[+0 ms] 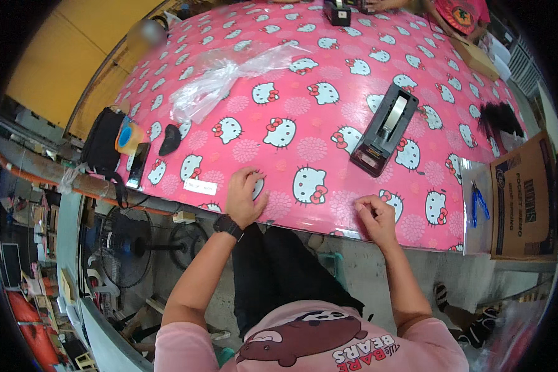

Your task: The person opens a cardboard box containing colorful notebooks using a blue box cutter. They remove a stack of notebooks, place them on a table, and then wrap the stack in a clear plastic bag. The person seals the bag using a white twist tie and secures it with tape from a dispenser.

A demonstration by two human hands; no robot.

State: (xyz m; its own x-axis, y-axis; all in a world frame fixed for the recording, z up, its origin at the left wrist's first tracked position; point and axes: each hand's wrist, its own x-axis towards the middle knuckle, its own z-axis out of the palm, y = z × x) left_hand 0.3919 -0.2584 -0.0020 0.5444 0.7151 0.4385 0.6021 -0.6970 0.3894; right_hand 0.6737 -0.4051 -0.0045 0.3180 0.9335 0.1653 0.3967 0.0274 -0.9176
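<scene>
My left hand [245, 195], with a dark watch at its wrist, rests on the pink cat-patterned table cover [316, 149] near the front edge. Its fingers are apart and hold nothing I can see. My right hand [377, 217] lies at the same edge farther right, fingers curled in with nothing visible in them. Beyond it stands a black tape dispenser [384, 133] with a roll of clear tape. A small white paper strip [199, 186] lies left of my left hand. Crumpled clear plastic [220, 80] is spread farther back on the left.
At the left edge are a black bag [102, 139], a tape roll [127, 136], a phone [138, 165] and a small black object [169, 140]. To the right are a cardboard box [524, 198], a blue-handled tool [477, 203] and black bristles [501, 118]. Other people's hands work near a second dispenser [338, 13].
</scene>
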